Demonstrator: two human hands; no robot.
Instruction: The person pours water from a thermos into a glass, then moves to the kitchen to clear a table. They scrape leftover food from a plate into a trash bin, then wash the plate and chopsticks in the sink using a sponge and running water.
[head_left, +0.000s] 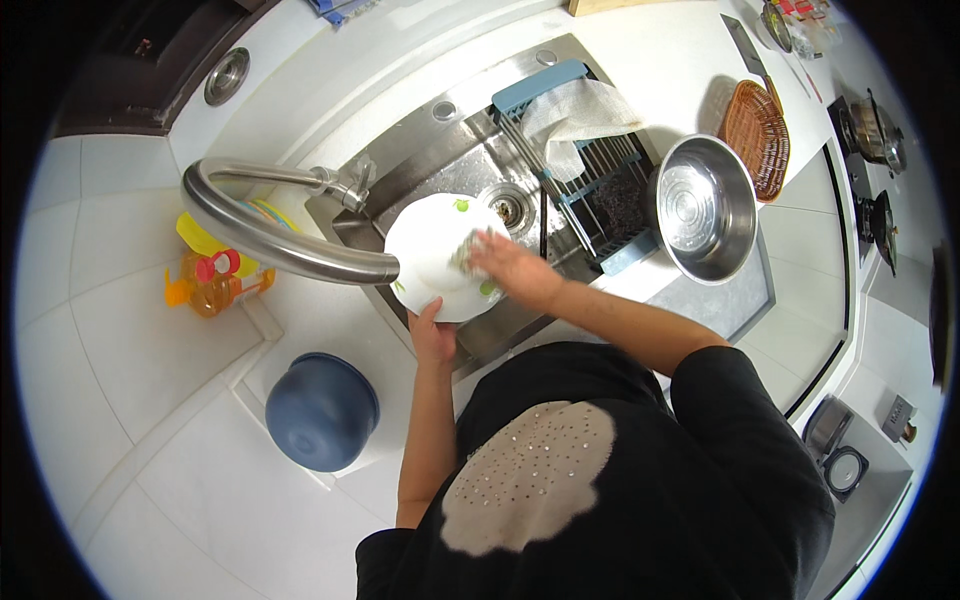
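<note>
Over the stainless steel sink (469, 169) I hold a white plate (427, 232) with green leaf-like decorations. My left hand (433, 334) grips its near rim, thumb on the upper face. My right hand (517, 270), blurred, presses a greyish-green scrubbing cloth or pad (466, 255) against the plate's surface. The fingers partly cover the pad, so its exact kind is unclear. Just past the plate's right edge shows the drain (508, 208), with some scraps in it. The curved metal faucet (300, 259) reaches in from the left, its end over the plate's left rim.
Across the sink's right side sits a blue-grey draining rack (540, 84) with a pale cloth (574, 112) and a dark mesh scrubber (621, 204). Right of it stands a steel basin (705, 210), near a wicker basket (754, 139) and a cleaver (742, 49). Left are soap bottles (206, 289) and a blue bowl (322, 412).
</note>
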